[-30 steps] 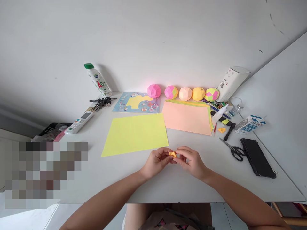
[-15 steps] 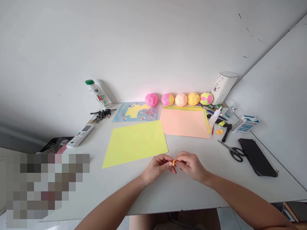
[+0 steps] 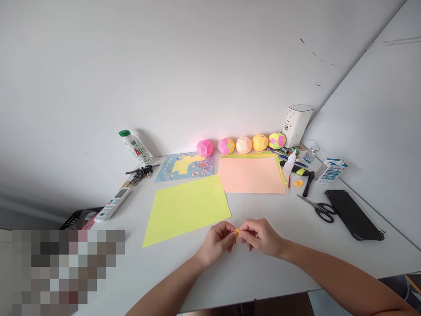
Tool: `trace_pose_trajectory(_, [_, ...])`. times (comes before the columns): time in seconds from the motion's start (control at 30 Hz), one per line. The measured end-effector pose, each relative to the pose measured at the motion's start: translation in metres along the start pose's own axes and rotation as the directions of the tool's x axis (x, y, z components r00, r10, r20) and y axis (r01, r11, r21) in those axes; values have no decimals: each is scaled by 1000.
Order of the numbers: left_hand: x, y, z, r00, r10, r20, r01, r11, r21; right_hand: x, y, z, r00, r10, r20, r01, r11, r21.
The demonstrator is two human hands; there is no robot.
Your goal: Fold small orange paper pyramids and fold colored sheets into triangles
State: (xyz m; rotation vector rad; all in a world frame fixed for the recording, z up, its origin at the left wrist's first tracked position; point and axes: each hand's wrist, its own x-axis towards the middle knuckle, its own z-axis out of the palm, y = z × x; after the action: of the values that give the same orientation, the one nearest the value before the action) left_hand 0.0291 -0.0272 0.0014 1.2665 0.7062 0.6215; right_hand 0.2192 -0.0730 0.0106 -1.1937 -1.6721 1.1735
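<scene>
Between my two hands is a small folded orange paper piece (image 3: 237, 233), pinched at its edges and partly hidden by the fingertips. My left hand (image 3: 218, 241) grips it from the left, thumb and index finger pressed together. From the right, my right hand (image 3: 263, 237) pinches the same piece. A yellow-green sheet (image 3: 187, 208) lies on the table beyond my left hand. Behind my right hand a peach sheet (image 3: 251, 174) rests on other coloured sheets. Another small orange folded piece (image 3: 297, 184) lies right of that stack.
Several faceted paper balls, one of them pink (image 3: 205, 148), line the wall. At the right are scissors (image 3: 319, 207), a black phone (image 3: 355, 215), a glue bottle (image 3: 289, 163) and a carton (image 3: 330, 170). A bottle (image 3: 138, 149), keys and a remote (image 3: 113, 204) stand or lie left.
The view has shifted, so most table items appear slightly lower. Both hands still hold the small orange piece, with the fingers in a slightly different pose around it.
</scene>
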Motion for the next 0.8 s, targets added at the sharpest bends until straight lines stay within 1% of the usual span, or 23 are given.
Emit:
trace_pose_trajectory(0.1, [1,2,-1,999,-13,51,15,1000,-25,1,-1,-1,999,17,28,-18,999,28])
trace_pose_trajectory(0.2, [3,3,-2,995,-12,100,19,998,-64,2,-4,-2,999,-15,36,14,999,35])
trace_pose_trajectory(0.3, [5,4,-2,993,-11,114,23,994,-104,3,-6,-4,999,-49,16,49,998,31])
trace_pose_trajectory(0.47, [4,8,1,993,6,114,10,990,-139,4,-4,-5,999,-41,-5,41,997,64])
trace_pose_trajectory(0.53, [4,9,2,994,12,107,3,989,-146,4,-4,-5,998,-59,-34,60,997,48])
trace_pose_trajectory(0.7, [5,6,1,1000,19,24,-14,979,-202,6,-6,-6,979,-165,-123,160,986,-46])
trace_pose_trajectory(0.8, [6,5,0,1000,-3,11,6,972,-233,6,-7,-7,959,-234,-161,224,972,-75])
